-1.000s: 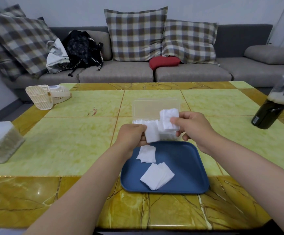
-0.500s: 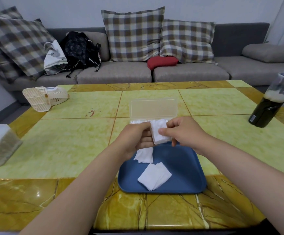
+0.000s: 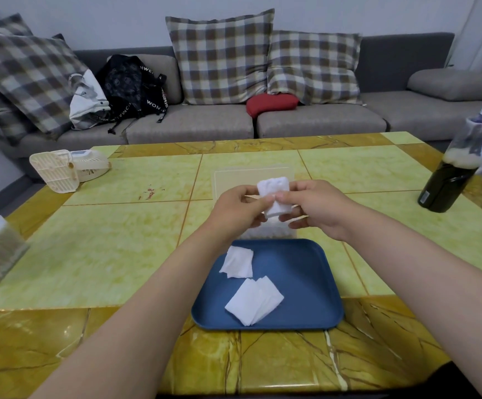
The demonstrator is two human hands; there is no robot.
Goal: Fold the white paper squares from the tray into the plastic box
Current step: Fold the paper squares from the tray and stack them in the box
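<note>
The left hand point(image 3: 238, 210) and right hand point(image 3: 317, 210) both pinch one white paper square point(image 3: 274, 194) just beyond the blue tray point(image 3: 306, 283), over the open plastic box point(image 3: 265, 233). To my eye, they should match the edges and press the crease firmly before lowering it in.

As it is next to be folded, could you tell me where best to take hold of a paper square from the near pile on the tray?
Pinch a corner on the right side of the near pile, coming from above and the right. It lies flat on the blue tray, fanned so the edges are staggered there; one square can likely be peeled off alone.
</note>
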